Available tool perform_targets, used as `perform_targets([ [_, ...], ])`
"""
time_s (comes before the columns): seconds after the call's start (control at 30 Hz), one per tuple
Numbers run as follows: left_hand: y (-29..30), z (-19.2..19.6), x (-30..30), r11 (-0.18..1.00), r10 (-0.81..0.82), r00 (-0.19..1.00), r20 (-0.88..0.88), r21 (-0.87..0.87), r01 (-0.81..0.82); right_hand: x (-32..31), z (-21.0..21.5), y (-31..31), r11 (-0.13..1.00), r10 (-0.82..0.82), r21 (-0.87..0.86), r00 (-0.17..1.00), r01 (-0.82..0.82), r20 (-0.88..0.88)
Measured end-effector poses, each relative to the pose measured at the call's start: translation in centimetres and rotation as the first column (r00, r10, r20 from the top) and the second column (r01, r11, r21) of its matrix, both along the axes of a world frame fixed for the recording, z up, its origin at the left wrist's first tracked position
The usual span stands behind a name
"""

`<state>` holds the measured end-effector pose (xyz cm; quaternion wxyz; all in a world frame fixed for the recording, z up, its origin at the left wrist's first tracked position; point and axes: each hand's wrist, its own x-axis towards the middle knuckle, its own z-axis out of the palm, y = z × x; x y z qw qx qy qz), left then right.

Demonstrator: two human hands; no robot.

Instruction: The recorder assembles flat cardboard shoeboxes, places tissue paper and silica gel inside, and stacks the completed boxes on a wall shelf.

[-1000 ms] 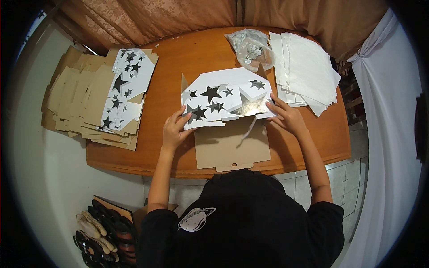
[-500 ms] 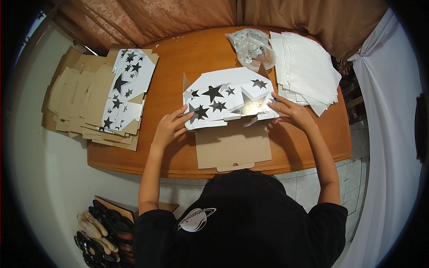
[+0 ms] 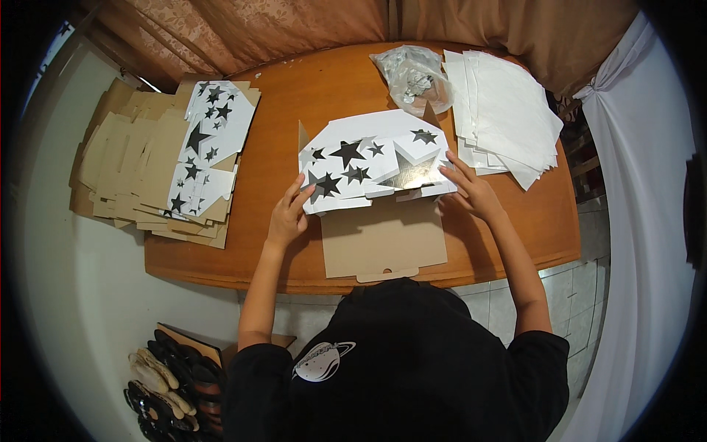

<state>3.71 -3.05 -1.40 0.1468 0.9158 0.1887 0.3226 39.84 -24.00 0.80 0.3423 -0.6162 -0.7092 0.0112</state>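
Observation:
A partly folded cardboard box lies in front of me, its white face printed with black stars and one large shiny star. The box's plain brown lid panel spreads toward me, with a small tab at the table edge. My left hand grips the box's left side, fingertips on the white face. On the right side, my right hand holds the other end, fingers over the star-printed edge. Both thumbs are mostly hidden. Brown side flaps stand up at the box's far corners.
To the left is a stack of flat brown cardboard blanks, topped by a star-printed one. White paper sheets are piled at the far right of the wooden table, next to a clear plastic bag. Footwear sits at lower left.
The box has shifted very slightly left, both hands moving with it. My left forearm has swung a little to the right and my right forearm a little to the left.

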Motion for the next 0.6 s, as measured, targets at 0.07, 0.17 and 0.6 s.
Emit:
perform_targets([
  [0.07, -0.1, 0.3, -0.1, 1.0, -0.017, 1.0, 0.01, -0.013, 0.017, -0.2, 1.3, -0.2, 0.996, 0.056, -0.063, 0.991, -0.064, -0.123],
  [0.17, -0.1, 1.6, 0.0, 0.997, -0.065, 0.998, 0.017, -0.03, 0.065, -0.1, 1.4, -0.5, 0.994, 0.05, -0.092, 0.988, -0.064, -0.146],
  [0.6, -0.9, -0.2, 2.0, 0.983, 0.183, 0.975, 0.124, -0.009, -0.183, -1.4, -2.6, 0.8, 0.985, -0.129, 0.08, 0.956, 0.155, -0.263],
])
